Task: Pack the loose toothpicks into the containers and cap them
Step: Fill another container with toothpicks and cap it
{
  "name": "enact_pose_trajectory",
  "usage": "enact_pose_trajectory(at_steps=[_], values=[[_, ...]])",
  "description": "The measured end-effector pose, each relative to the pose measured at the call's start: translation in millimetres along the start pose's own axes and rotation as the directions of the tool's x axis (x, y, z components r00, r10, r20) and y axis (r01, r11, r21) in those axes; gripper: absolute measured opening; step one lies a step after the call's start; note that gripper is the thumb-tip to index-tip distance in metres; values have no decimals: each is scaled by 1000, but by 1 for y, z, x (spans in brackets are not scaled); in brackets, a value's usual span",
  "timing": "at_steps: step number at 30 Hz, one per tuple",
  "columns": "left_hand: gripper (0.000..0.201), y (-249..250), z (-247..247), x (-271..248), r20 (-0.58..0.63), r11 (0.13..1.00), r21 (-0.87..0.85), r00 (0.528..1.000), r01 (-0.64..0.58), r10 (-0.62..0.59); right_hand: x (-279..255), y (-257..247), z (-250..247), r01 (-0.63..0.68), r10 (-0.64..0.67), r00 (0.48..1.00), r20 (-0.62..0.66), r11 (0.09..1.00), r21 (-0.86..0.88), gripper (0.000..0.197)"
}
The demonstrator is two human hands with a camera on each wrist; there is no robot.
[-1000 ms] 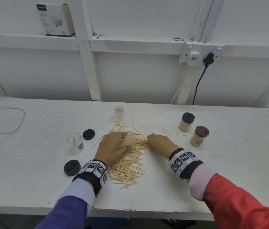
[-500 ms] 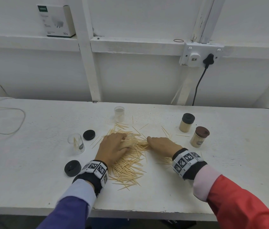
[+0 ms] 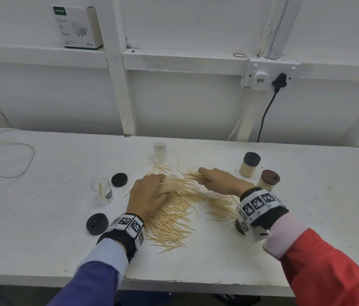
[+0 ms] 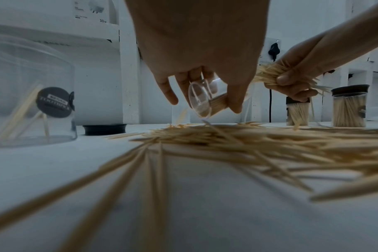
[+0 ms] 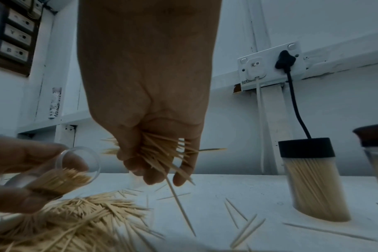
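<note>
the left hand (image 3: 146,194) curls its grip round a clear jar (image 4: 206,100), tipped on its side just above the pile (image 3: 180,208) of loose toothpicks on the counter (image 3: 306,250); thumb and fingers wrap the wall, and the jar is already partly filled, points facing the mouth. the mouth opens toward the right hand (image 3: 220,181), which sits just beside it with a closed grip on a bundle (image 5: 160,150) of toothpicks, splayed at both ends, one stick dangling below the fingers.

the step in hand looks like feeding that bundle into the jar. to do it well, i'd square the bundle first: loosen the grip a little and tap the ends on the counter so the sticks lie parallel, since crossed ones will likely jam at the rim. tilt the jar mouth up a touch so what is inside does not slide back out, then slide the bundle in along the lower wall and let go only once the tips are well inside. the dangling stick will probably drop; leave it for the next handful.

away from both grips, left of the left hand, stand an open jar (image 3: 102,191) holding a few sticks and two black caps (image 3: 119,180); a further open jar (image 3: 159,151) stands beyond the pile. right of the right hand stand two full capped jars (image 3: 249,164). much of the pile is still loose, so packing seems about midway.
</note>
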State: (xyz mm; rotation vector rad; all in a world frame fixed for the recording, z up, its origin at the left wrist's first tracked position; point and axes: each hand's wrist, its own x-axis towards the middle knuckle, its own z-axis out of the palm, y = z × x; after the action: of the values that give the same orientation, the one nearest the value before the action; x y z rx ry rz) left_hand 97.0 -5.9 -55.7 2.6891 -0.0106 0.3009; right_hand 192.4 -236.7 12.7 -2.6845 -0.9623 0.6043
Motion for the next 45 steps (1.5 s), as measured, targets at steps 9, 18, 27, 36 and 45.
enact_pose_trajectory(at_steps=[9, 18, 27, 36, 45], values=[[67, 5, -2, 0, 48, 999, -43, 999, -16, 18, 7, -13, 1, 78, -78, 996, 34, 997, -10, 12], [76, 11, -5, -1, 45, 996, -80, 998, -50, 53, 13, -25, 3, 90, -78, 994, 76, 983, -160, 11], [71, 13, -8, -3, 21, 995, -86, 998, -56, 58, 17, -29, 3, 65, -36, 991, 130, 972, -225, 4], [55, 15, -8, -3, -7, 996, -88, 1000, -24, 24, 12, -27, 5, 39, -11, 992, 123, 973, -227, 4], [59, 14, -7, -3, -22, 993, -113, 1000, -21, 18, 11, -31, 4, 35, -19, 998, 56, 952, -303, 13]])
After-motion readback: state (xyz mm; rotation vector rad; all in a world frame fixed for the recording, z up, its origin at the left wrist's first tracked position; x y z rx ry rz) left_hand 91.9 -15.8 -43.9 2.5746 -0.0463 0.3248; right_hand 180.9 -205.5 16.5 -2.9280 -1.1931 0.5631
